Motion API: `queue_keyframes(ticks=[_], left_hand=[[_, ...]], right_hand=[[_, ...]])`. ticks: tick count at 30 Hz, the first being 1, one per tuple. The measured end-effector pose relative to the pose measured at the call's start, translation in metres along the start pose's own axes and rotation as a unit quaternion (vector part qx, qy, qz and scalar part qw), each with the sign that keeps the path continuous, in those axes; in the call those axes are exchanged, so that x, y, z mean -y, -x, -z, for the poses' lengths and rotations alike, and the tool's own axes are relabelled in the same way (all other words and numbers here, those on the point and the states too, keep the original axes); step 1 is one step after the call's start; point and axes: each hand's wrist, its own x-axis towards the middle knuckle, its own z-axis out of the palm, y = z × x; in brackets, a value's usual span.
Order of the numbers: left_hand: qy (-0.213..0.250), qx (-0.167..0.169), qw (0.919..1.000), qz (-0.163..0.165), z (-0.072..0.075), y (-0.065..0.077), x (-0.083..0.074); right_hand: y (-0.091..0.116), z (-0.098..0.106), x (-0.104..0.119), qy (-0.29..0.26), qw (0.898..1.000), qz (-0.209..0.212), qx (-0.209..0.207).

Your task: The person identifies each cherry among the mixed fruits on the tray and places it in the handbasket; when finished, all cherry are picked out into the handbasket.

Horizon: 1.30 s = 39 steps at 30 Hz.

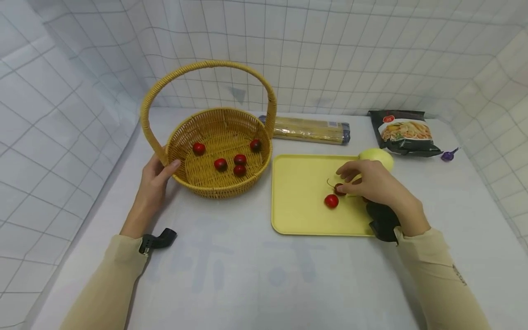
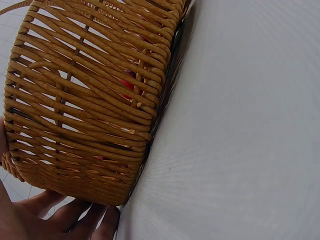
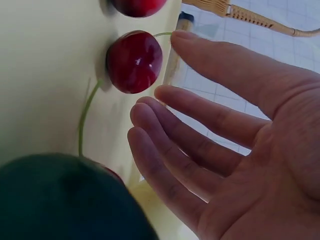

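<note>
My left hand [image 1: 154,178] grips the rim of a woven basket [image 1: 218,191], thumb over the rim, fingers against its outer side. Several dark red cherries [image 1: 220,164] lie inside the basket, whose tall handle arches above. Over the yellow tray [image 1: 301,197] hovers my right hand [image 1: 377,182], fingers loosely bent and thumb apart. Just beyond its fingertips is a stemmed cherry [image 3: 134,62]; the thumb tip is close to the stem, and whether they touch I cannot tell. Another cherry [image 1: 331,200] lies beside it. A further cherry is mostly hidden behind a dark green rounded thing [image 3: 70,200].
A yellow-green round fruit [image 1: 376,158] sits at the tray's far right corner. Behind the tray lies a long clear-wrapped yellow pack [image 1: 309,130]. A black noodle packet [image 1: 404,133] and a small purple wrapped piece [image 1: 448,155] lie back right. Grid-patterned white sheeting encloses the table.
</note>
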Motion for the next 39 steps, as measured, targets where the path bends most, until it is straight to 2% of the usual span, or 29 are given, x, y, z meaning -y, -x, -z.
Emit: queue_keyframes(ticks=[5, 16, 20, 25, 33, 39], left_hand=[[-0.011, -0.007, 0.9999, 0.003, 0.001, 0.0, -0.001], [-0.034, -0.011, 0.9993, 0.009, 0.002, 0.001, -0.003], [-0.024, -0.005, 0.9997, 0.006, 0.002, 0.0, -0.001], [-0.036, 0.0, 0.9994, 0.001, 0.0, 0.0, -0.001], [-0.071, 0.001, 0.9975, 0.007, -0.002, -0.003, 0.0], [-0.07, -0.002, 0.9975, 0.007, 0.002, -0.001, 0.0]], right_hand=[[-0.005, -0.007, -0.001, -0.001, 1.0, 0.0, 0.017], [-0.007, -0.01, -0.002, 0.028, 0.999, 0.013, 0.017], [-0.006, -0.009, -0.003, 0.017, 1.0, 0.002, -0.013], [-0.005, -0.008, 0.0, 0.007, 0.999, 0.017, -0.046], [-0.01, -0.01, 0.012, 0.014, 0.997, 0.038, -0.058], [-0.025, -0.012, 0.036, -0.003, 0.996, 0.065, -0.061]])
